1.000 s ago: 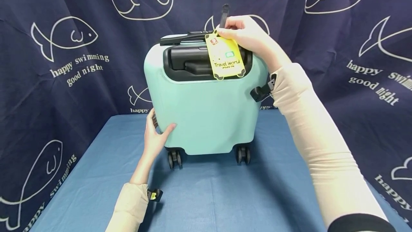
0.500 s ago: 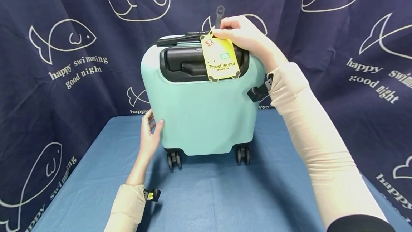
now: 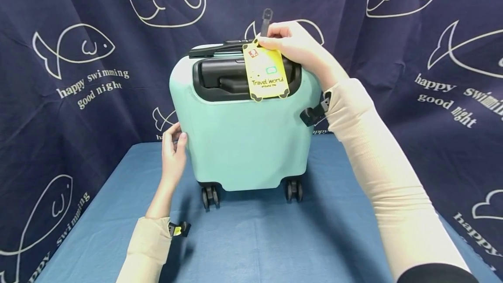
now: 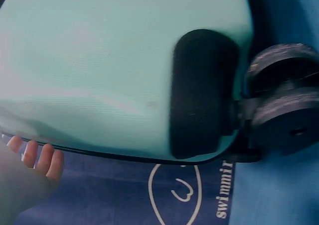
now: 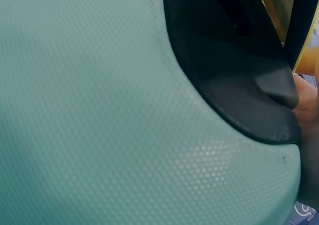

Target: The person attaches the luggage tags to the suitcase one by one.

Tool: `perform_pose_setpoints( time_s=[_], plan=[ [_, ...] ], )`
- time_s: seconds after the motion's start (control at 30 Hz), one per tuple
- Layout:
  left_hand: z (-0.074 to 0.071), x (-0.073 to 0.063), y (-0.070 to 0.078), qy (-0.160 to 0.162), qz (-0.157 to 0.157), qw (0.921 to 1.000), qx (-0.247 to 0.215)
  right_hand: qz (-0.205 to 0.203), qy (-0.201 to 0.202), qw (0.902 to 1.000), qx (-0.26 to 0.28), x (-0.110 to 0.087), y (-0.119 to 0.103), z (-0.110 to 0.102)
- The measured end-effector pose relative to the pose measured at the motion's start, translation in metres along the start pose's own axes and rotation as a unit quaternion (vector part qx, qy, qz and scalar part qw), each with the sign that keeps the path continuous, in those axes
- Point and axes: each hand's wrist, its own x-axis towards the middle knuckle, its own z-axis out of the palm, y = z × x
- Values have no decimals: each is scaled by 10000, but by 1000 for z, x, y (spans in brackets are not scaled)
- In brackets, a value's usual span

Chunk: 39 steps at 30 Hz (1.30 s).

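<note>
A mint-green suitcase [image 3: 243, 143] stands upright on black wheels [image 3: 210, 195] in the head view. Its black top handle [image 3: 212, 50] runs along the top, above a dark recess. My right hand [image 3: 300, 47] pinches the strap [image 3: 266, 20] of a yellow luggage tag [image 3: 266, 73] at the top right. The strap's free end sticks up past the fingers, and the tag hangs over the recess. By the suitcase's left side is my left hand [image 3: 173, 154], fingers [image 4: 44, 158] loosely bent near its edge; whether they touch it I cannot tell.
The suitcase stands on a blue cloth-covered table [image 3: 251, 239]. A dark blue curtain [image 3: 90, 112] with white fish prints hangs behind and at both sides. Small black cameras [image 3: 312, 115] are worn on both wrists.
My left hand has slid left and up off the suitcase's front face to its side edge. The right hand keeps its pinch on the tag's strap, shifting slightly left in view with the suitcase.
</note>
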Motion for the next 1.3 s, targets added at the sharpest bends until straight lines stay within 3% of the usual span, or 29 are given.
perform_pose_setpoints(
  time_s=[0.27,0.53,0.83,1.0,1.17,1.3],
  plan=[
    [-3,17,6,107,76,9998,120,5,21,10000,29,-1,-1,0],
    [-4,25,17,-22,56,9998,164,-85,-6,10000,-46,-2,-1,-1],
    [-2,26,64,-29,365,9993,105,-108,-20,9999,75,-3,-2,0],
    [-1,29,78,-45,414,9991,1,-96,-22,9999,65,-4,-2,-2],
    [1,39,80,187,538,9984,49,-118,-22,9999,-29,-3,-2,-2],
    [1,53,71,432,645,9969,94,-136,-27,9999,-46,-4,-1,-2]
  ],
)
